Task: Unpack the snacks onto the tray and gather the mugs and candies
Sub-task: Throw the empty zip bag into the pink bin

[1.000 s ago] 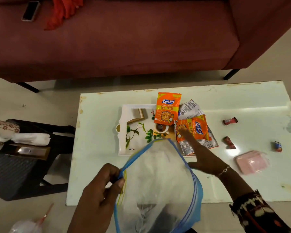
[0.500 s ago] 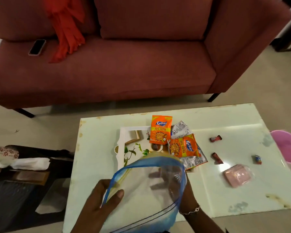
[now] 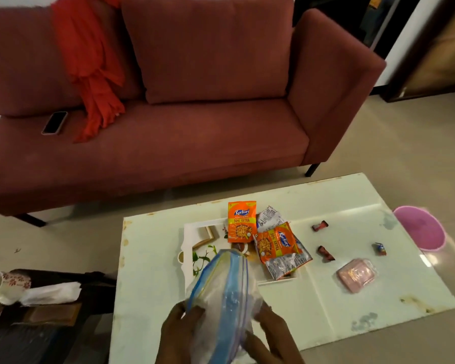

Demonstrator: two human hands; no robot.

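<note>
Both hands hold a clear zip bag (image 3: 222, 295) with a blue seal, crumpled above the table's near edge. My left hand (image 3: 180, 334) grips its left side, my right hand (image 3: 269, 334) its right side. Beyond the bag lies a white floral tray (image 3: 192, 233) carrying orange Kurkure snack packets (image 3: 241, 222), one upright (image 3: 241, 222) and another tilted (image 3: 275, 244) over silver packets. Small wrapped candies (image 3: 320, 226) (image 3: 325, 254) (image 3: 380, 249) lie on the white table right of the tray. A floral mug (image 3: 3, 285) rests on its side at the far left.
A pink wrapped packet (image 3: 356, 275) lies on the white table (image 3: 326, 311). A pink bin (image 3: 420, 227) stands right of it on the floor. A dark side table (image 3: 37, 321) holds the mug and white tissue. Behind is a maroon sofa (image 3: 195, 127) with a phone (image 3: 54, 122) and red cloth.
My right hand left the snack packets and came back to the bag. Both hands now squeeze the bag narrower. The view tilted up, showing more sofa.
</note>
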